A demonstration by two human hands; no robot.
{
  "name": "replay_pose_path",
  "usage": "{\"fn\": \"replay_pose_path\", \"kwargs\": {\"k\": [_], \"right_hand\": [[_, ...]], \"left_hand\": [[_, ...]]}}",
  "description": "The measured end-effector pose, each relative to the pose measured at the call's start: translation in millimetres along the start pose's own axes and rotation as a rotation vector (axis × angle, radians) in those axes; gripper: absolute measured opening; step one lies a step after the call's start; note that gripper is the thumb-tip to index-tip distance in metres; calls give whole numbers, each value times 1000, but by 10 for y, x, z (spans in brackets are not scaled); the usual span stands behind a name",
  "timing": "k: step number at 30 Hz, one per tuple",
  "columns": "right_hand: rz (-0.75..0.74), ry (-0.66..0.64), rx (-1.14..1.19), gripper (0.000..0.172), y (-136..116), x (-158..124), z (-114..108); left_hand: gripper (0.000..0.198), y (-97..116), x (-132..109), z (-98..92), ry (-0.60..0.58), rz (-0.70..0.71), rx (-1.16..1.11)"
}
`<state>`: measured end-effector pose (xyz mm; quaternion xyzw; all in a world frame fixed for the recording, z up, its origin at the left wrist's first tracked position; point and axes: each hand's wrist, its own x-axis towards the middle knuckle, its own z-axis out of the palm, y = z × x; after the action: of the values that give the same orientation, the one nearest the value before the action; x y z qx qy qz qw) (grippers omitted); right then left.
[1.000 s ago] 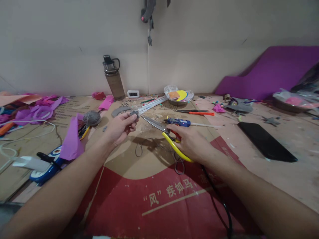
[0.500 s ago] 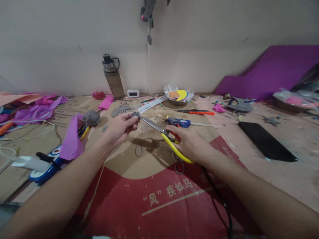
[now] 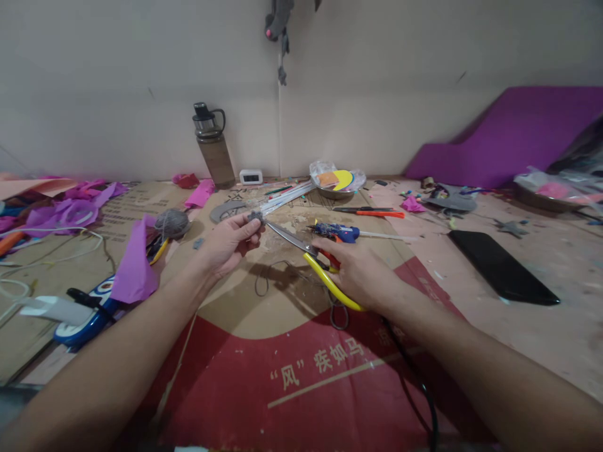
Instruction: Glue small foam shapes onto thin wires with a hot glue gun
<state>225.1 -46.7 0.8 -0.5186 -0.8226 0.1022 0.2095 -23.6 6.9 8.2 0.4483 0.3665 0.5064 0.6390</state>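
Note:
My left hand (image 3: 235,242) pinches a small dark grey piece (image 3: 255,216), perhaps felt or foam, between thumb and fingers. My right hand (image 3: 360,271) is closed on the scissors (image 3: 332,284), which have long metal blades and a yellow outer handle. Their blade tips point left and meet the edge of the grey piece; whether they cut into it I cannot tell. Below the blades, a thin grey cord (image 3: 262,281) lies loosely looped on the cardboard (image 3: 245,314). Just behind my right hand lies a blue glue gun (image 3: 346,233) with a clear stick in its back.
Behind stand a water bottle (image 3: 214,150), a small white display (image 3: 251,177) and a bowl (image 3: 336,193). Grey yarn (image 3: 172,223) and purple scraps (image 3: 134,263) are at left. Orange-handled scissors (image 3: 389,213) lie beyond the glue gun; a black phone (image 3: 504,267) is at right.
Almost nothing differs. Both hands keep their places, with the scissors' tips still at the grey piece; the whole view has shifted very slightly.

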Motion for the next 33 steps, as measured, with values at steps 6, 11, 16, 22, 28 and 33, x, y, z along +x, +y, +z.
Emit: {"fn": "replay_pose_path", "kwargs": {"k": [6,11,16,22,28,33], "right_hand": [[16,-2,7,27,-3,-6,15],[14,-8,-3,26,-9,-6,21],[-2,6,-16,26,-5,-12,31],[22,-32,10,28,-17,-18,27],[-5,-2,-5,25,3,-8,55],[-99,139,-41,30,61,-4,83]], "left_hand": [[20,5,-4,23,-3,-5,-26],[24,4,-7,41,29,-27,-44],[23,-8,-26,53,21,-54,-112],[21,-19,-33,66,32,-90,-166],[23,-23,-30,54,29,-91,-172],[20,-35,-15,25,18,-64,-157]]}}
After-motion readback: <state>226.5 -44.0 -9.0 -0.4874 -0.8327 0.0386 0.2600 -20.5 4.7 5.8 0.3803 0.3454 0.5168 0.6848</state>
